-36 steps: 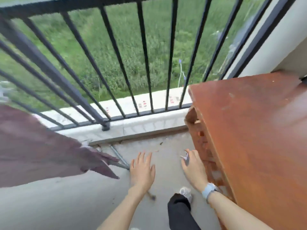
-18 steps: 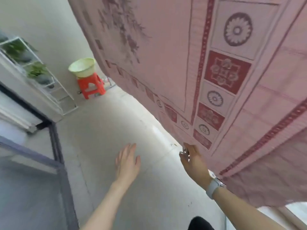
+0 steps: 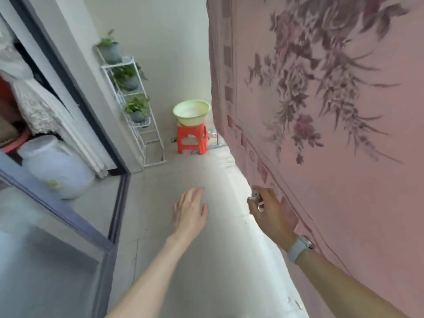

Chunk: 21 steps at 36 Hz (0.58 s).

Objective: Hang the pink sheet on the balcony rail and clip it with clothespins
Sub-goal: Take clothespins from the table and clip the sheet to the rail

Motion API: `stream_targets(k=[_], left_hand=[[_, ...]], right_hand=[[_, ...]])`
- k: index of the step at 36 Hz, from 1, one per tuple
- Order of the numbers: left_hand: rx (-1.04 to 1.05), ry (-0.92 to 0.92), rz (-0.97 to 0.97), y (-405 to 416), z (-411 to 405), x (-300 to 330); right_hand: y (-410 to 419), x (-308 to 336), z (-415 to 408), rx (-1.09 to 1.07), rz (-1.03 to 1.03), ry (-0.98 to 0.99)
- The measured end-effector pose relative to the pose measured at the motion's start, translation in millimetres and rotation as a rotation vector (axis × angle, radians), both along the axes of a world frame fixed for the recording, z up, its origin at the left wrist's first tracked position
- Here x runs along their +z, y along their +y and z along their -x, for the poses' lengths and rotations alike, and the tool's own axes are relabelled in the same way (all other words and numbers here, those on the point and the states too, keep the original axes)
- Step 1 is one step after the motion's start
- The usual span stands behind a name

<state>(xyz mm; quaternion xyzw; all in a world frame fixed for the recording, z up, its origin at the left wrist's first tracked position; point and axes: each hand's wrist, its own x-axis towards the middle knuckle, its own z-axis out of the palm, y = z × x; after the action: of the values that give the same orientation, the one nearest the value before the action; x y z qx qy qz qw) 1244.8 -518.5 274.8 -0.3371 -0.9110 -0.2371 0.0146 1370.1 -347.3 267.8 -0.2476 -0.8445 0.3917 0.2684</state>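
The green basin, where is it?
In the head view the green basin sits on the orange stool at the balcony's far end, between the white plant rack and the pink sheet.

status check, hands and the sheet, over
Left hand open, empty. Right hand holds metal clothespin. Pink sheet hanging at right; rail not visible. Nothing in the way.

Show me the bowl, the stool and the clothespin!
bowl (image 3: 191,112), head view, on its pale green inside.
stool (image 3: 192,138), head view, on its orange front, under the bowl.
clothespin (image 3: 255,198), head view, on the metal part held by the right hand.
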Motion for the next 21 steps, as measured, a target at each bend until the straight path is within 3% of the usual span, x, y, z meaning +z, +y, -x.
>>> stream_targets(k=[13,21], left_hand=[[0.153,-0.039,-0.014,66.7,267.7,12.6],[0.129,-0.055,-0.042,131.3,481.7,15.5]], right_hand=[[92.9,17.9,306.7,0.212,0.035,0.063],[158.4,24.9,516.7,0.159,-0.015,0.044]])
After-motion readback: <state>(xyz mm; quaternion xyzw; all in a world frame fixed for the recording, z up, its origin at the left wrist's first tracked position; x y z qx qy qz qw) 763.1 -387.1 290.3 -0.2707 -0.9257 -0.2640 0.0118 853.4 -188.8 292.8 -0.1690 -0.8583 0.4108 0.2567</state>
